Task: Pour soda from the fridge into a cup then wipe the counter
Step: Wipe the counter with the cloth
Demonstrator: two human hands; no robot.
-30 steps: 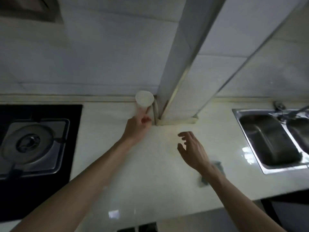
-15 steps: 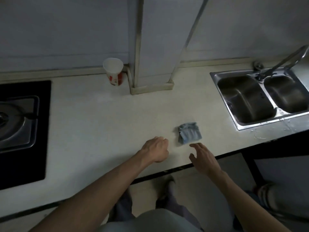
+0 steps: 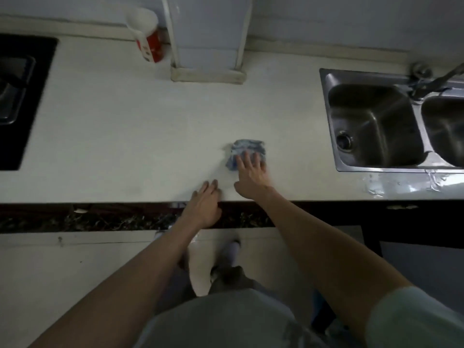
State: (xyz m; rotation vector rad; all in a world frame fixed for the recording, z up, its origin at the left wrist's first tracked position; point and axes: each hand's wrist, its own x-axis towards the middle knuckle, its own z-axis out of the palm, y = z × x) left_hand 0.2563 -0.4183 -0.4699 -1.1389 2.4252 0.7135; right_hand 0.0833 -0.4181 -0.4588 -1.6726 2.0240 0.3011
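A red and white paper cup (image 3: 147, 37) stands upright at the back of the pale counter (image 3: 120, 126), beside a tiled pillar. A crumpled blue cloth (image 3: 247, 148) lies near the counter's front, right of centre. My right hand (image 3: 251, 173) lies flat with straight fingers on the cloth's near part. My left hand (image 3: 204, 204) rests at the counter's front edge with its fingers extended, just left of the right hand, holding nothing. No soda bottle is in view.
A steel double sink (image 3: 391, 124) with a tap (image 3: 437, 79) sits at the right. A black gas hob (image 3: 17, 96) fills the left end. The tiled pillar (image 3: 208, 33) rises from the back of the counter. A wet patch (image 3: 406, 184) shines before the sink.
My left hand left the cup at the back and came to the front edge. My right hand moved forward onto the blue cloth. The view tilted down.
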